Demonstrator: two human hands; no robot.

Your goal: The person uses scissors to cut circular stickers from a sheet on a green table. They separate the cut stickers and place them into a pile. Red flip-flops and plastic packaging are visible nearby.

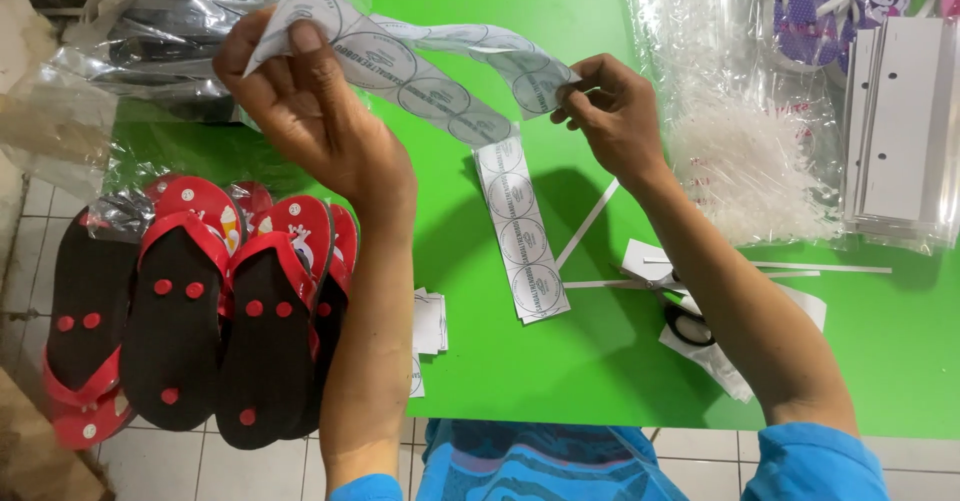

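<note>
My left hand (300, 91) pinches the upper end of a long white strip of round printed stickers (430, 91). My right hand (612, 111) pinches the same strip further along, where it loops back. Both hands hold it above the green table (560, 361). The strip's loose tail (522, 231) hangs down and rests on the table between my arms.
Several red and black flip-flops (210, 301) lie soles up at the table's left edge. Scissors (680, 306) and paper offcuts sit under my right forearm. Small cut stickers (428, 326) lie by my left forearm. Clear bags, plastic fasteners (745, 161) and white cards (900, 121) fill the far right.
</note>
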